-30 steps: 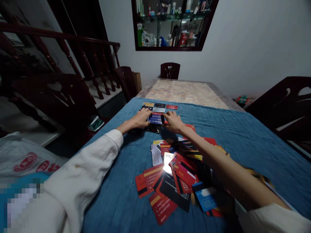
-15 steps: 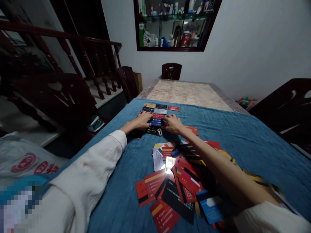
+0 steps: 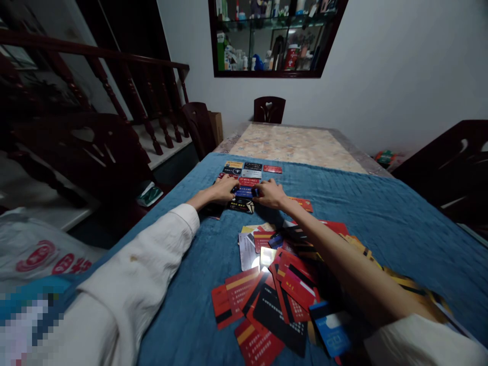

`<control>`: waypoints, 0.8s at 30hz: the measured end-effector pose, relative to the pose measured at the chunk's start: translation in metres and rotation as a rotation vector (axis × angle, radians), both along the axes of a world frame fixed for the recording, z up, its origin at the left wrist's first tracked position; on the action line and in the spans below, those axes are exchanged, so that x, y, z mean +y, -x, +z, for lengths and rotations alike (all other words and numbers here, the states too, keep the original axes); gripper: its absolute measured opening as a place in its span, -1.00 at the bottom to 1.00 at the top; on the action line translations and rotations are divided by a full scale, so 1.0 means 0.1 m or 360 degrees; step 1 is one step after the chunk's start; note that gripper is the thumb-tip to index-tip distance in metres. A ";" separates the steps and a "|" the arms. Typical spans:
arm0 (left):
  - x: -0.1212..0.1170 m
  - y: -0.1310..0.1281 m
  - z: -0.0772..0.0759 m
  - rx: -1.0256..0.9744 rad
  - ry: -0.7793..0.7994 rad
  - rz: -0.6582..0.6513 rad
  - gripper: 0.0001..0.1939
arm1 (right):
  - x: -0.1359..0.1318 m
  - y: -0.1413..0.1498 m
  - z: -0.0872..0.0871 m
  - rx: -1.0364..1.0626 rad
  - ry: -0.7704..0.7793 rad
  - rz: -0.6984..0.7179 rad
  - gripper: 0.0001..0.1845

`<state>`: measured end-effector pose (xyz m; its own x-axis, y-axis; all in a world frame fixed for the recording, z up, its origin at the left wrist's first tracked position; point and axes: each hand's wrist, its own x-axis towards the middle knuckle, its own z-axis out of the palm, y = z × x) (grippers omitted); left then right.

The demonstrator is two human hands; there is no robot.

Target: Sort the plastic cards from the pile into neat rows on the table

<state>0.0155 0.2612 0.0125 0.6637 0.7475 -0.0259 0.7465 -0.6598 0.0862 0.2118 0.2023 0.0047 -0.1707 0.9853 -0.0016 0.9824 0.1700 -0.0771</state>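
A blue card (image 3: 244,191) lies between my two hands among neat rows of cards at the far part of the blue cloth. My left hand (image 3: 224,188) is at its left end, fingers curled with the tips against it. At the opposite end, the curled fingers of my right hand (image 3: 270,194) pinch its edge. Just behind is a red card (image 3: 249,181); in front lies a black card with gold marks (image 3: 241,205). A dark card (image 3: 213,211) is partly hidden under my left wrist.
Nearer me, a loose heap of cards includes a black card (image 3: 280,317), a red card (image 3: 259,340) and a blue-and-white card (image 3: 332,330). An orange card (image 3: 302,205) sits right of my right hand. The blue cloth (image 3: 183,300) covers the near table. Chairs (image 3: 269,110) surround it.
My hands stay at the blue card's ends, with only a slight shift of the right fingers. The view has tilted a little; the heap of cards looks unchanged.
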 end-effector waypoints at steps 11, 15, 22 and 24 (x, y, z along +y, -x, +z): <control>-0.02 -0.02 0.01 0.0075 -0.0012 -0.0015 -0.59 | -0.03 0.00 0.02 -0.0011 0.0009 0.0012 -0.58; 0.01 -0.02 -0.01 0.0102 -0.0030 -0.0018 -0.60 | -0.02 0.00 0.02 -0.0026 -0.0006 0.0025 -0.59; 0.01 -0.04 -0.01 0.0099 -0.0064 -0.0030 -0.61 | -0.03 -0.01 0.02 -0.0050 -0.0039 0.0059 -0.58; 0.00 -0.04 -0.01 0.0091 -0.0082 -0.0042 -0.62 | -0.03 -0.01 0.02 -0.0058 -0.0048 0.0062 -0.57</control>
<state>0.0196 0.2617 0.0111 0.6819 0.7310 -0.0259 0.7314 -0.6819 0.0094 0.2125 0.1993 0.0069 -0.2094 0.9776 0.0207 0.9771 0.2100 -0.0355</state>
